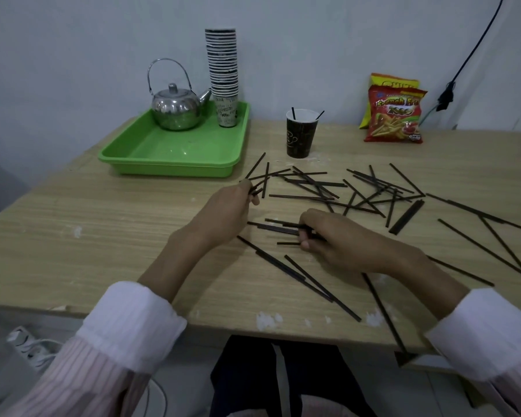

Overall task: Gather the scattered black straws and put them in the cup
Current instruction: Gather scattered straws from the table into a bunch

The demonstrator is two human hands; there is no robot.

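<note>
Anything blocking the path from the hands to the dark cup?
Nothing visible. Only flat scattered straws lie on the table between the left hand, the right hand and the dark cup. The green tray sits off to the left.

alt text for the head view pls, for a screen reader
Both hands gather black straws scattered on a wooden table: left hand and right hand each pinch a few. Behind stand a dark cup holding two straws, a green tray and snack bags.

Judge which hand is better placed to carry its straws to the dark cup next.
Probably the left hand. It already pinches a few straws and sits nearer the dark cup, with a mostly open path. The right hand is lower on the table, fingers down on flat straws.
</note>
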